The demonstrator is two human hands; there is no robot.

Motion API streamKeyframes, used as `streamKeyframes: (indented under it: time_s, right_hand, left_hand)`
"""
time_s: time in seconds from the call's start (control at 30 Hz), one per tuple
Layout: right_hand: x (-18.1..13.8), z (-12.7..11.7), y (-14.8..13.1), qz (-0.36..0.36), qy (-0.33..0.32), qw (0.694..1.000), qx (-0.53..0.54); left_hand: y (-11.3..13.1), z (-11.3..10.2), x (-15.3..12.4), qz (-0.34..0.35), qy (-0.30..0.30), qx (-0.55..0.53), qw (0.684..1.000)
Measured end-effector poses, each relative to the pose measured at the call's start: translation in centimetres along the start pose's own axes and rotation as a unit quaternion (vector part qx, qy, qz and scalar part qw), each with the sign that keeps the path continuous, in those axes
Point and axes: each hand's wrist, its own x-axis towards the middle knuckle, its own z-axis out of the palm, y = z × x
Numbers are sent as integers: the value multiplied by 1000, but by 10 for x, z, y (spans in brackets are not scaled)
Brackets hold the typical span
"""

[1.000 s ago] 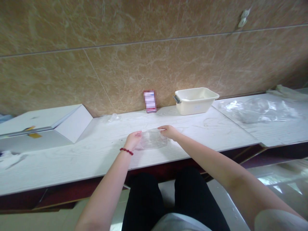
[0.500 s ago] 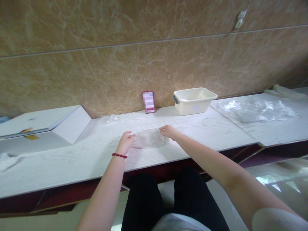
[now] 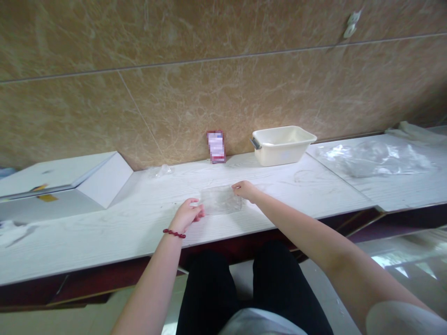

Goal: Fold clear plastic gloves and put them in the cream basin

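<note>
A small clear plastic bag (image 3: 220, 201) lies flat on the white worktop (image 3: 139, 223) in front of me. My right hand (image 3: 245, 190) pinches the bag's upper right corner with closed fingers. My left hand (image 3: 189, 214), with a red bead bracelet at the wrist, rests at the bag's lower left corner, fingers curled together against its edge.
A cream plastic tub (image 3: 283, 145) and a small red-and-white box (image 3: 216, 146) stand at the back by the marble wall. A slanted white box (image 3: 66, 179) sits to the left. Loose clear plastic sheeting (image 3: 377, 158) lies on the right. Another scrap of plastic (image 3: 159, 171) lies near the wall.
My left hand slid out toward the left, then drew down and back to the bag's lower left corner. The bag now lies flatter. My right hand stayed at the upper right corner.
</note>
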Motion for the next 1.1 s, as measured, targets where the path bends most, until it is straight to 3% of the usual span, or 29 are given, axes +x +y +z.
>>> streamKeyframes:
  time_s: [0.37, 0.43, 0.53, 0.63, 0.87, 1.1]
  right_hand:
    - [-2, -2, -3, 15, -9, 1000, 16]
    - [-2, -1, -3, 13, -6, 1000, 17]
    - [-2, -1, -2, 8, -3, 1000, 16]
    - [-2, 0, -2, 4, -4, 1000, 11]
    - [-3, -1, -4, 2, -6, 1000, 1]
    - [-4, -2, -5, -6, 11, 1000, -12]
  left_hand:
    - [-3, -8, 5, 20, 9, 134, 991]
    - [-2, -9, 10, 29, 42, 107, 993]
    - [4, -7, 18, 13, 90, -38, 995]
    - [13, -4, 25, 3, 73, -130, 989]
    - [23, 3, 37, 16, 49, -155, 987]
    - [16, 5, 47, 74, 91, -59, 991]
